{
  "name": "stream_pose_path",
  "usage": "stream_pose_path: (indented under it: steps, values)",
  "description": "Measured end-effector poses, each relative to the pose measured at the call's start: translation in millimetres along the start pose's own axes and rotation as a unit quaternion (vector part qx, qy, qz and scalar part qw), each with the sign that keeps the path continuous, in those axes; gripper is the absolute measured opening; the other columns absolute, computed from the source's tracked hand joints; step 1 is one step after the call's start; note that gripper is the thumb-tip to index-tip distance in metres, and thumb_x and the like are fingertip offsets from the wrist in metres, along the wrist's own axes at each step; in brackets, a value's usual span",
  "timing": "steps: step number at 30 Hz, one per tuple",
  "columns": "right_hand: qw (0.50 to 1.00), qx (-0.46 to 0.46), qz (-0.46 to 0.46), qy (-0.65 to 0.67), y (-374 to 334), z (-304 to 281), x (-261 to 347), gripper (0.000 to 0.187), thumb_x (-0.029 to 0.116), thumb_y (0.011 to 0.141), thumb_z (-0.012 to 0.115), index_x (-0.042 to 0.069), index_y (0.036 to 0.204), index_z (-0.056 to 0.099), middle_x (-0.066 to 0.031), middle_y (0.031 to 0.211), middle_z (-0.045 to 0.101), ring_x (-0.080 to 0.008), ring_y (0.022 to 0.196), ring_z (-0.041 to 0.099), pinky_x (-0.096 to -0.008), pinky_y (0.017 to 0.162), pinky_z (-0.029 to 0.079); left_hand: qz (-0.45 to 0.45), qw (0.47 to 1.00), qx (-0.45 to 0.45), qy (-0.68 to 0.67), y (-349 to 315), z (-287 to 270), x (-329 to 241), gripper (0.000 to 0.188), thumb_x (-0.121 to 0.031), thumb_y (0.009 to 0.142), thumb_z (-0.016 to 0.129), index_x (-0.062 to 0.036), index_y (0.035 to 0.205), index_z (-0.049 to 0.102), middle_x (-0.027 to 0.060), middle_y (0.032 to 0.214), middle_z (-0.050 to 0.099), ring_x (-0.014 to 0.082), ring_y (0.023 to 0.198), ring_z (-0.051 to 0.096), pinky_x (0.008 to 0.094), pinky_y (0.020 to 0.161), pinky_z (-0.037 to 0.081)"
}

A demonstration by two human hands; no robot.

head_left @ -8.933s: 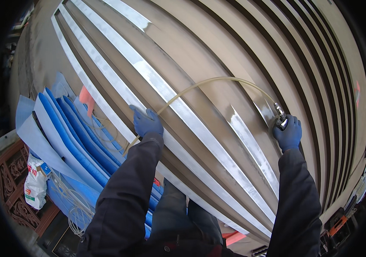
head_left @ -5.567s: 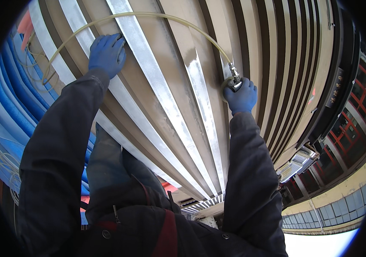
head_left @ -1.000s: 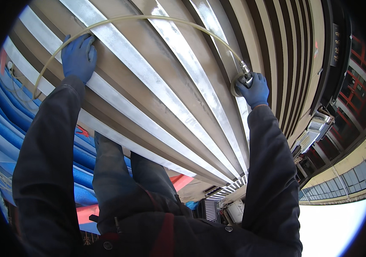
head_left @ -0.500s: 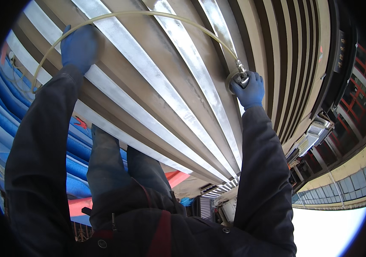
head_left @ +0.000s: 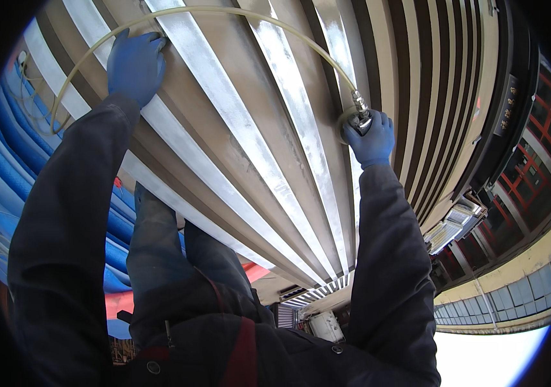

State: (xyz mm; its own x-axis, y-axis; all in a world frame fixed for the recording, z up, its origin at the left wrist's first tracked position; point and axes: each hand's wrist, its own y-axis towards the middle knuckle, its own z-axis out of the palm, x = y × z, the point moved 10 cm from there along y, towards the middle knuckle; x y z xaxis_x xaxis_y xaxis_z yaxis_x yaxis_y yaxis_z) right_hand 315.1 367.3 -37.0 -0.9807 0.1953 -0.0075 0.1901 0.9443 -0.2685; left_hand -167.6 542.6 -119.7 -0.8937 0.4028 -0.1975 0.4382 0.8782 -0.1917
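My right hand (head_left: 372, 138), in a blue glove, is closed around a compact metal air sander (head_left: 357, 121) with a round pad, held at a ribbed panel (head_left: 224, 116). A pale, translucent air hose (head_left: 224, 9) leaves the tool's metal fitting and arches over to the left. The panel has whitish, partly shiny ribs with brown-beige channels between them. My left hand (head_left: 137, 68), gloved in blue too, lies at the panel with its fingers apart, close to a whitish rib and below the hose. No object shows in it.
Blue sheeting (head_left: 11, 161) lies in folds at the left, with a small red item (head_left: 117, 182) beside my left forearm. Below the panel, my legs (head_left: 156, 238) stand near its lower edge. A building with red window frames (head_left: 527, 164) rises at the right.
The view has shifted a little, and the panel sits further right at the top left. My left hand, blurred before, now shows clear fingers. My right hand keeps its grip on the air sander.
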Motion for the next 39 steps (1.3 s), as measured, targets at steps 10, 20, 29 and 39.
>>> stream_pose_path:
  steps: [10,20,29,39]
  values:
    - [0.999,0.027,-0.016,-0.011,59.1,-9.9,37.6,0.056,0.043,0.078,0.092,0.008,0.118,0.074,-0.0116,0.119,0.072,-0.0383,0.117,0.066,-0.0511,0.102,0.056,0.037,0.994,-0.098,-0.036,-9.5,10.5,7.6,0.032,-0.019,0.102,0.068,-0.0125,0.132,0.077,0.0062,0.139,0.072,0.0280,0.133,0.065,0.0525,0.138,0.028]
    - [0.997,-0.020,-0.074,-0.013,112.3,-23.1,74.5,0.055,0.046,0.077,0.090,0.008,0.114,0.074,-0.0138,0.115,0.073,-0.0381,0.110,0.068,-0.0507,0.094,0.058,0.033,0.992,-0.116,-0.027,-10.6,9.4,6.1,0.032,-0.023,0.100,0.069,-0.0133,0.129,0.080,0.0040,0.135,0.074,0.0230,0.128,0.067,0.0499,0.138,0.029]
    - [0.996,0.012,-0.089,-0.017,80.2,-12.9,55.6,0.052,0.041,0.074,0.092,0.009,0.109,0.073,-0.0147,0.113,0.072,-0.0394,0.109,0.068,-0.0505,0.094,0.058,0.027,0.994,-0.100,-0.023,-8.7,12.0,6.2,0.029,-0.019,0.102,0.068,-0.0122,0.129,0.078,0.0050,0.137,0.073,0.0255,0.132,0.065,0.0523,0.137,0.030]
    - [0.998,0.006,-0.062,-0.027,37.1,-6.8,20.4,0.053,0.042,0.076,0.091,0.009,0.113,0.073,-0.0126,0.111,0.072,-0.0384,0.108,0.067,-0.0510,0.093,0.058,0.018,0.996,-0.076,-0.031,-8.2,15.7,10.0,0.033,-0.020,0.103,0.068,-0.0140,0.134,0.076,0.0054,0.139,0.072,0.0283,0.134,0.063,0.0531,0.135,0.032]
